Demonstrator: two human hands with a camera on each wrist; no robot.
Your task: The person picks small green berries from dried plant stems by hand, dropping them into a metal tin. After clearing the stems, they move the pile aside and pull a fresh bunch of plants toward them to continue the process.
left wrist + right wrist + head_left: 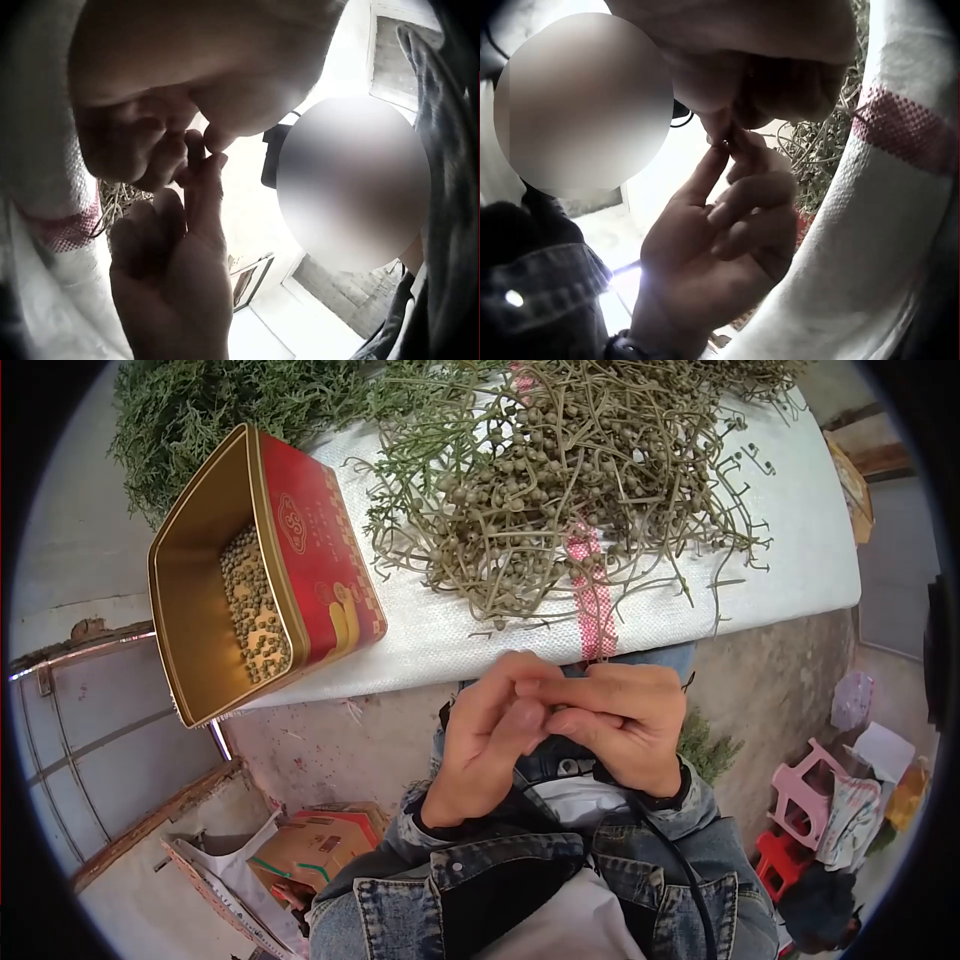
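Observation:
Both hands meet fingertip to fingertip just in front of the white sack's near edge. The left hand (490,735) has thumb and forefinger pinched together, its other fingers curled. Opposite it, the right hand (630,720) pinches at the same spot with thumb and forefinger. What they pinch is small and covered by the fingertips; I cannot tell its kind. Beyond the hands lies a tangled heap of dried stems with round seed pods (540,475). To the left, a red and gold tin (325,550) lies tilted with its mouth open, loose round pods (250,600) inside.
A white woven sack (450,650) with a red-pink stripe (597,610) spreads under the heap. Green sprigs (230,420) pile at the back left. On the floor are a cardboard box (325,850), a pink stool (805,790) and a red stool (780,860).

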